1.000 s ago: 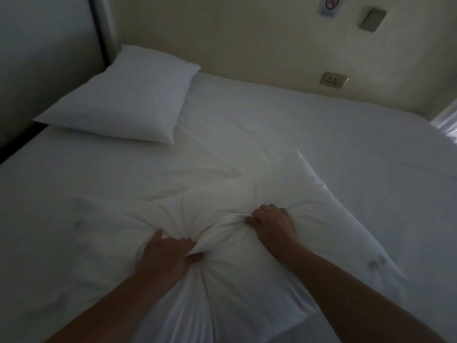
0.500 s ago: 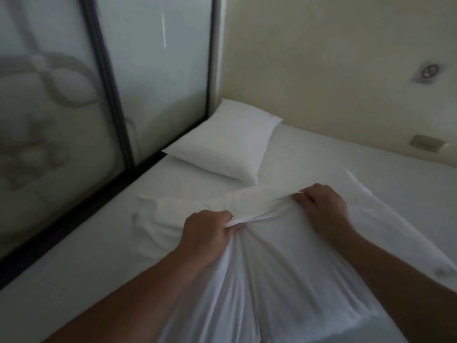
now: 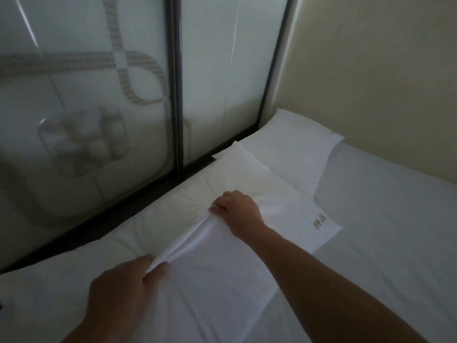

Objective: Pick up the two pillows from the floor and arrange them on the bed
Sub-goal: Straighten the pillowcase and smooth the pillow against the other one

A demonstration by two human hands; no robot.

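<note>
Both hands pinch one raised fold of the near pillow (image 3: 217,276): left hand (image 3: 126,290) at 7 o'clock, right hand (image 3: 236,211) centre; its top corner overlaps the far pillow (image 3: 294,149) at 1 o'clock on the bed (image 3: 385,219)

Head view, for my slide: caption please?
Both hands, left hand and right hand, grip second pillow beside first pillow.

A: Left hand (image 3: 126,288) and right hand (image 3: 236,209) both pinch a fabric ridge on the near pillow (image 3: 222,256).

B: Noted. Its far corner overlaps the second pillow (image 3: 294,154) on the bed (image 3: 395,219).
</note>
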